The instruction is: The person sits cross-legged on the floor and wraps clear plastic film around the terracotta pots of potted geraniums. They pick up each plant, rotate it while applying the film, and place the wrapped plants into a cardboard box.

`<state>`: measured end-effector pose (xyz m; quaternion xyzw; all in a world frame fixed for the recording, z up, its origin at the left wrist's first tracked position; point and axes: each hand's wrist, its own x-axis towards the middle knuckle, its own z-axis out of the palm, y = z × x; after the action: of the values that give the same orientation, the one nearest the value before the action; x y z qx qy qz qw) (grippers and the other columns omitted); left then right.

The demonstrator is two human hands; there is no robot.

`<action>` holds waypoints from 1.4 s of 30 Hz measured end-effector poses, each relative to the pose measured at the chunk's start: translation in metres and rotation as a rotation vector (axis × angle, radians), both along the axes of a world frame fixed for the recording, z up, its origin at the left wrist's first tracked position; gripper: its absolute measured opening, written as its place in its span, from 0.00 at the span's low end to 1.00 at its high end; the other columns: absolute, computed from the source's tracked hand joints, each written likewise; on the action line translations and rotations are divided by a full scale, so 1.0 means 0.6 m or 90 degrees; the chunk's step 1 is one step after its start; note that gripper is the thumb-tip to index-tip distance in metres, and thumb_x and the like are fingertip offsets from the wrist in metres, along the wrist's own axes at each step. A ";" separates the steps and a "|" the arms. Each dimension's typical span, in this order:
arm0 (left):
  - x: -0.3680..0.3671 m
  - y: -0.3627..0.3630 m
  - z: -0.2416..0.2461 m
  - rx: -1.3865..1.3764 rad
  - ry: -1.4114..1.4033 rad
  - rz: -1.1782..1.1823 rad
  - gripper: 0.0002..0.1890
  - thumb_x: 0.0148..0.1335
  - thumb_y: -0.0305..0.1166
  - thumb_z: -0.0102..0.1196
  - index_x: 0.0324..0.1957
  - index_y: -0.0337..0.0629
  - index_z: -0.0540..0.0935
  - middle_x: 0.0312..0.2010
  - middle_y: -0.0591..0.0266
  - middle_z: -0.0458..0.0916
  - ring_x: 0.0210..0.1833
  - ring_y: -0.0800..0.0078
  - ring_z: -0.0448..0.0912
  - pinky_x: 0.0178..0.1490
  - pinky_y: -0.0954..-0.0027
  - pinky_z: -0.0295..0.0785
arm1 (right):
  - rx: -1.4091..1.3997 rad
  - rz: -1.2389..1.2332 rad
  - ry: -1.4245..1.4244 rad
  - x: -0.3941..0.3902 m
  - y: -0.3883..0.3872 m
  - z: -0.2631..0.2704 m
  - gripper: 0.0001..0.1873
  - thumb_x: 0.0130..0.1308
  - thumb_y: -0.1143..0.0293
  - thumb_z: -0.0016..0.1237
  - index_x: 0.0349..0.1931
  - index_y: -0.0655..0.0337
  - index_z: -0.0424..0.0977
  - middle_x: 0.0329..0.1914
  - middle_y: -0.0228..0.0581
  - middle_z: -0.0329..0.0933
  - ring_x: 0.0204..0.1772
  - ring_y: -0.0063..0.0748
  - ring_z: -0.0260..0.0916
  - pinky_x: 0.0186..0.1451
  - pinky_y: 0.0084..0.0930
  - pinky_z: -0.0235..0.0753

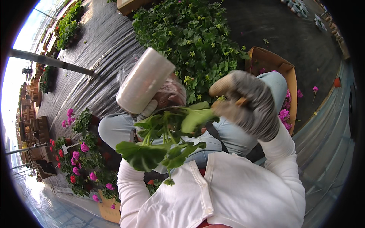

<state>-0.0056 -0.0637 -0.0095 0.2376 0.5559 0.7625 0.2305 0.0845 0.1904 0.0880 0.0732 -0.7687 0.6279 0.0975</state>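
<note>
My left hand (146,113), in a grey and white glove, is partly hidden by leaves and grips a tilted reddish-brown pot (171,92) wrapped in clear film. A thick roll of clear plastic film (146,81) lies against the pot and my left fingers. The pot's geranium plant (168,136) hangs its broad green leaves towards my lap. To the right, my right hand (245,102), in a grey glove with tan fingers, is blurred and curled beside a leaf. A small orange-brown patch shows among its fingers; what it is, I cannot tell.
Dense green geraniums (188,42) stand ahead on black ground sheeting. A cardboard box (288,71) holding pink flowers is beside my right knee. Pink- and red-flowering potted plants (82,159) and another carton (109,211) lie at left. A metal pole (51,61) crosses the upper left.
</note>
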 end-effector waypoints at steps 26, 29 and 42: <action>-0.015 0.042 0.072 -0.480 0.948 0.173 0.20 0.47 0.29 0.62 0.45 0.41 0.76 0.48 0.50 0.78 0.49 0.51 0.77 0.53 0.48 0.65 | 0.295 0.016 -0.032 -0.007 -0.054 -0.034 0.17 0.50 0.58 0.62 0.34 0.60 0.77 0.31 0.43 0.76 0.34 0.43 0.76 0.37 0.34 0.76; -0.004 0.040 0.075 -0.545 0.986 0.149 0.20 0.49 0.30 0.62 0.46 0.39 0.77 0.45 0.53 0.78 0.46 0.54 0.77 0.46 0.51 0.65 | 0.280 -0.027 -0.026 -0.018 -0.061 -0.032 0.18 0.44 0.61 0.67 0.31 0.62 0.78 0.27 0.41 0.75 0.30 0.40 0.75 0.35 0.31 0.75; -0.001 0.039 0.048 -0.531 0.831 0.157 0.21 0.53 0.27 0.60 0.52 0.39 0.75 0.41 0.51 0.77 0.41 0.56 0.77 0.41 0.57 0.71 | 0.321 -0.009 0.148 -0.014 -0.016 -0.048 0.07 0.51 0.72 0.56 0.30 0.62 0.75 0.29 0.40 0.75 0.30 0.36 0.73 0.34 0.31 0.72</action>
<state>-0.0064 -0.0405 0.0191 0.4683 0.8417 0.2170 -0.1588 0.0759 0.1807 0.0592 0.1610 -0.8850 0.4033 0.1682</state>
